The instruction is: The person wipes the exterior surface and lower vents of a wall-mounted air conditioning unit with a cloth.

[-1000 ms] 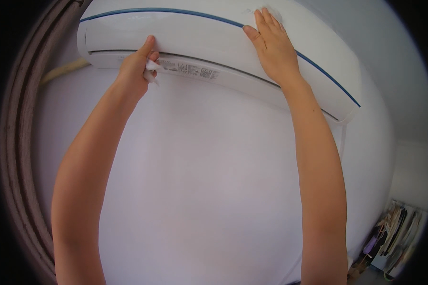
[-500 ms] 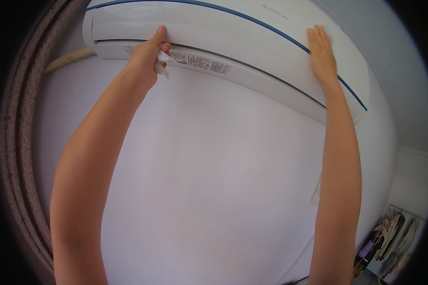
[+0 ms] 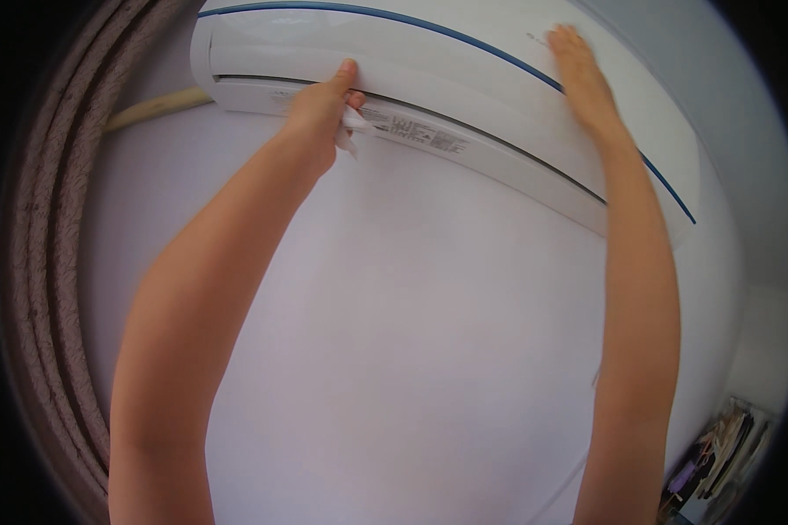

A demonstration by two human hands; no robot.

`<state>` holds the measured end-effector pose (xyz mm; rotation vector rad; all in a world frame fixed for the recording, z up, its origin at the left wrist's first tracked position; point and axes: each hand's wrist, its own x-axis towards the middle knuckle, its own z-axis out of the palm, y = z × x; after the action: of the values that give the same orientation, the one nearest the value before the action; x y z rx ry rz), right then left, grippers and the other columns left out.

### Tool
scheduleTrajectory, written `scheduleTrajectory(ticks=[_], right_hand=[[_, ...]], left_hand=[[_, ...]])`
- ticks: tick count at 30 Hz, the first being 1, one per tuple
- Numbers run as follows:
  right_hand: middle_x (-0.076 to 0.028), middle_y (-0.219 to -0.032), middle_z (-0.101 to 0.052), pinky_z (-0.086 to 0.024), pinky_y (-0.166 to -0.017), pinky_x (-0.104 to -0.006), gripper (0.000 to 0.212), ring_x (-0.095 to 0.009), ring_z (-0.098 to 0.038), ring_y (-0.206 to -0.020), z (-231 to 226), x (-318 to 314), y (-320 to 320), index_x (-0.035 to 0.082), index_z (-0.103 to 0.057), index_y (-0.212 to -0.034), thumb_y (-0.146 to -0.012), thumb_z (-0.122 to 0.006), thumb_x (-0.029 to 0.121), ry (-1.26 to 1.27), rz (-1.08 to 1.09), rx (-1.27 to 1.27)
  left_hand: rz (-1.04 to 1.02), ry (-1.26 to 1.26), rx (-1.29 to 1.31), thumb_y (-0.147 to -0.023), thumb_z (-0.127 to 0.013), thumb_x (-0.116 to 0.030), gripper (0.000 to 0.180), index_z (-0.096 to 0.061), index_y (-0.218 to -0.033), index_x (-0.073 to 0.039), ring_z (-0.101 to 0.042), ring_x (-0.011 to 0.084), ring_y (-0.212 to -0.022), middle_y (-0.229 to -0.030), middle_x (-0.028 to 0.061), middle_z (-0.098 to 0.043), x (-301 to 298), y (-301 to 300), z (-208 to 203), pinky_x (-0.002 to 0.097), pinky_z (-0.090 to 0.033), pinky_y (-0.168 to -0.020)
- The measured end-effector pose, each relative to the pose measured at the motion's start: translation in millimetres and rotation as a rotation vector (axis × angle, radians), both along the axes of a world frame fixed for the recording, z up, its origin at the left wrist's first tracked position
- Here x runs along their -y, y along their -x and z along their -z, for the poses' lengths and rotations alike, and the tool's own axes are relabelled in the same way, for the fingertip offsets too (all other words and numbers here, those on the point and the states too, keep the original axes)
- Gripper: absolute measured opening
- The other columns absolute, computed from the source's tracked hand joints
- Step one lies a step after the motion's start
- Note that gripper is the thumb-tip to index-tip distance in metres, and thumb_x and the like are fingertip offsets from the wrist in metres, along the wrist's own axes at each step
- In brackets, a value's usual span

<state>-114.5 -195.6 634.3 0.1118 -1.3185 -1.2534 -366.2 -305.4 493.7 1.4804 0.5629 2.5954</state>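
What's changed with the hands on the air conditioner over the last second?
The right hand slid rightward along the front panel of the white air conditioner, still flat and open. The left hand stayed at the lower slot near the left end, still pinching a small white cloth. The pipe is unchanged.

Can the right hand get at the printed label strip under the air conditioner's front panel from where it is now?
Probably yes: the right hand lies flat on the air conditioner, and the label strip sits uncovered between it and the left hand.

Air conditioner (image 3: 464,96) high on wall (image 3: 411,350) — left hand (image 3: 320,118) at lower edge, right hand (image 3: 582,79) flat on front; curtain (image 3: 52,289) far left.
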Motion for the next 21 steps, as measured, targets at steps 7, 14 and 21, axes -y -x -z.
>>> scheduleTrajectory(ticks=[7, 14, 21], right_hand=[[-0.017, -0.139, -0.037, -0.023, -0.109, -0.0390, 0.042, -0.031, -0.030, -0.132, -23.5, 2.2, 12.0, 0.006, -0.045, -0.130, -0.094, -0.030, 0.021, 0.395, -0.145, -0.296], [-0.026, -0.138, -0.035, -0.020, -0.110, -0.0373, 0.053, -0.032, -0.027, -0.134, 5.0, 65.5, 130.3, -0.002, -0.040, -0.132, -0.097, -0.031, 0.037, -0.135, 0.478, -0.174], [-0.025, -0.138, -0.035, -0.018, -0.112, -0.0369, 0.053, -0.032, -0.027, -0.134, 49.7, 112.5, 149.1, -0.006, -0.039, -0.131, -0.097, -0.031, 0.034, 0.107, 0.000, 0.147]], left_hand=[[0.021, 0.009, -0.007, -0.090, -0.054, -0.044, 0.033, -0.047, -0.070, -0.018, -0.042, 0.0090, -0.055, -0.055, -0.0053, -0.044, -2.3, 9.0, 5.8, 0.0258, -0.030, -0.054], [0.003, 0.002, 0.022, -0.090, -0.052, -0.044, 0.037, -0.048, -0.067, -0.016, -0.039, 0.0103, -0.057, -0.057, -0.0045, -0.044, -7.4, 7.2, 1.3, 0.0256, -0.029, -0.056], [0.001, -0.009, 0.000, -0.090, -0.053, -0.043, 0.034, -0.047, -0.067, -0.018, -0.041, 0.0102, -0.058, -0.055, -0.0054, -0.042, -4.9, 9.1, 6.6, 0.0249, -0.029, -0.057]])
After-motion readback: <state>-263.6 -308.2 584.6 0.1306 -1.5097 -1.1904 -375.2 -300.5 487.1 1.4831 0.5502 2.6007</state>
